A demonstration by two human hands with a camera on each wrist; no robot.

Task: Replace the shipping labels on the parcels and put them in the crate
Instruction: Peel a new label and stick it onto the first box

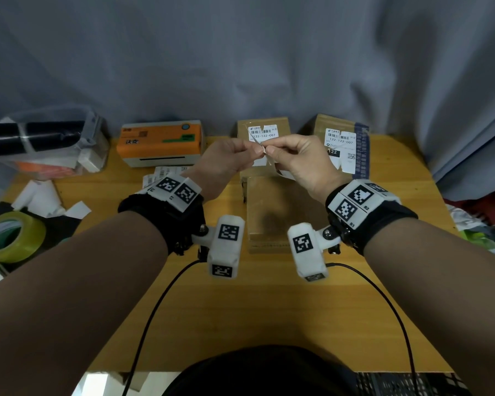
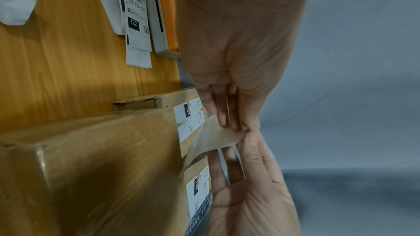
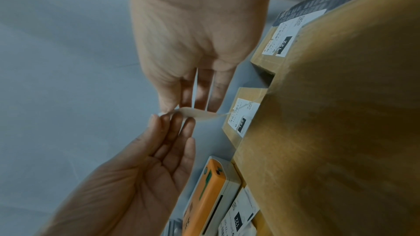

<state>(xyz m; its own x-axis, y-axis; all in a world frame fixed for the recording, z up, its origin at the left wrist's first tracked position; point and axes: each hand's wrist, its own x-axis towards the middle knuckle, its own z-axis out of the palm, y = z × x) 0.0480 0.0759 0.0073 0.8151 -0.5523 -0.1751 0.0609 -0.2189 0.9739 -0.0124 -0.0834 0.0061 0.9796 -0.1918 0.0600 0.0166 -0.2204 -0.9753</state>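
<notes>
Both my hands are raised over a plain brown parcel (image 1: 272, 212) in the middle of the table. My left hand (image 1: 255, 151) and right hand (image 1: 272, 151) each pinch one end of a thin label sheet (image 1: 265, 152), fingertips almost touching. In the left wrist view, the left hand (image 2: 236, 128) grips a translucent sheet (image 2: 213, 141) that curls down toward the parcel (image 2: 102, 168). The right wrist view has my right hand (image 3: 175, 110) pinching the same sheet (image 3: 200, 114). Two labelled parcels (image 1: 265, 132) (image 1: 340, 144) stand at the back.
An orange label printer (image 1: 160, 142) sits back left, with loose printed labels (image 1: 166, 174) in front of it. A tape roll (image 1: 9, 237) and white paper scraps (image 1: 40, 198) lie at the left edge. A black meshed thing (image 1: 406, 384) shows at the bottom right.
</notes>
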